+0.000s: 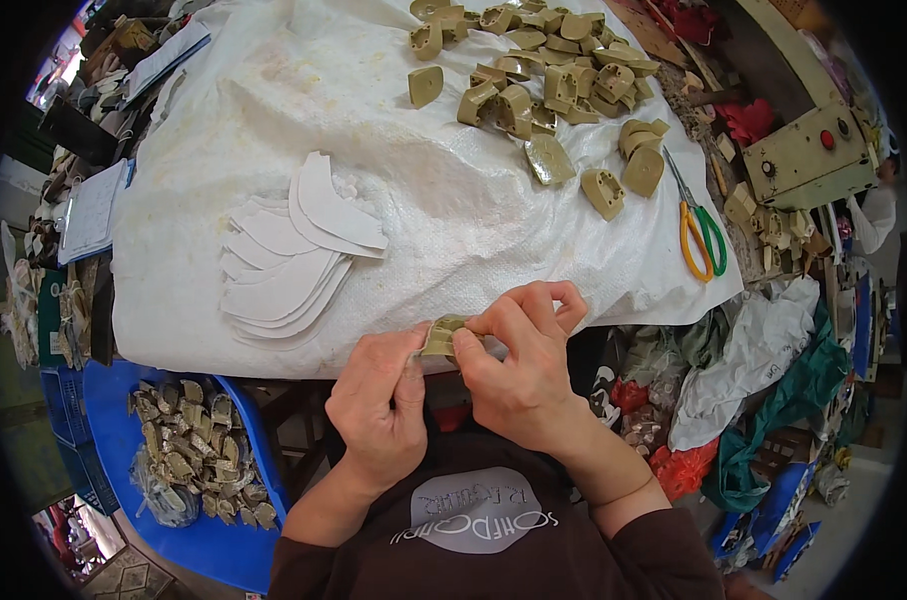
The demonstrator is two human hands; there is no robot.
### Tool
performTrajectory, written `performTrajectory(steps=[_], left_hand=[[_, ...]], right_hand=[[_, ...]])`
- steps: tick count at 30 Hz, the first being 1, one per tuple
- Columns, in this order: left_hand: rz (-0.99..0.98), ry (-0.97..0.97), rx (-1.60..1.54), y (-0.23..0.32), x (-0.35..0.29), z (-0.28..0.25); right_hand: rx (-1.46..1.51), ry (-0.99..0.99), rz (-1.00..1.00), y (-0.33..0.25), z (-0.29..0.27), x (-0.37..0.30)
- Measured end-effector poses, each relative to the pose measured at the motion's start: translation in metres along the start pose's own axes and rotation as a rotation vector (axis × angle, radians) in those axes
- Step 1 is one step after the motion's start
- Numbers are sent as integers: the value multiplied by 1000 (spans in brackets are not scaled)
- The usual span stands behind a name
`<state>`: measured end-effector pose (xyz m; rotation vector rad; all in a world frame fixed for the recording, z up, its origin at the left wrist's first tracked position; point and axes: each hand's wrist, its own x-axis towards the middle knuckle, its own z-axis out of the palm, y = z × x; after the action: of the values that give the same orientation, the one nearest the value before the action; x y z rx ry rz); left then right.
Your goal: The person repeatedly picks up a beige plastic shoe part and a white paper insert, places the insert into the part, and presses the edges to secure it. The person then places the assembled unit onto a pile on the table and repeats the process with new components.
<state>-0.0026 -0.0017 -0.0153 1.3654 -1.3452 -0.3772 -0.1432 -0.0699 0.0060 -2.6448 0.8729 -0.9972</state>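
My left hand point(379, 400) pinches the near-left end of the olive heel piece point(442, 336), fingers pressed together on it. The piece sits between both hands, just off the near edge of the white-covered counter point(454, 220), its long axis running left to right. My right hand point(519, 360) pinches its right end from above, fingers curled tight, equally close.

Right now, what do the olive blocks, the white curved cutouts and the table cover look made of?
Olive blocks: apparently moulded hard plastic, smooth and faintly glossy, with hollowed undersides. White curved cutouts: thin flat sheet, matte, maybe paperboard or fabric liner; hard to tell. Table cover: seemingly woven plastic sacking, with fine weave and creased sheen.
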Motion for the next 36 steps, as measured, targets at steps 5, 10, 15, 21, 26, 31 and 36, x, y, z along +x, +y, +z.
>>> performTrajectory(steps=[5, 10, 15, 21, 26, 31, 36], left_hand=[[78, -23, 115, 4, 0, 6], [-37, -44, -130, -11, -2, 1], [186, -29, -122, -16, 8, 5], [300, -62, -6, -19, 6, 4], [332, 55, -16, -11, 7, 7], [327, 101, 114, -24, 8, -11], [306, 124, -2, -19, 7, -24]], right_hand=[[71, 15, 10, 15, 10, -3], [394, 58, 36, 23, 13, -7], [682, 3, 43, 23, 8, -9], [654, -165, -1, 16, 0, -7], [524, 1, -58, 19, 4, -8], [431, -3, -3, 8, -6, 1], [950, -183, 558, 10, 0, -27]])
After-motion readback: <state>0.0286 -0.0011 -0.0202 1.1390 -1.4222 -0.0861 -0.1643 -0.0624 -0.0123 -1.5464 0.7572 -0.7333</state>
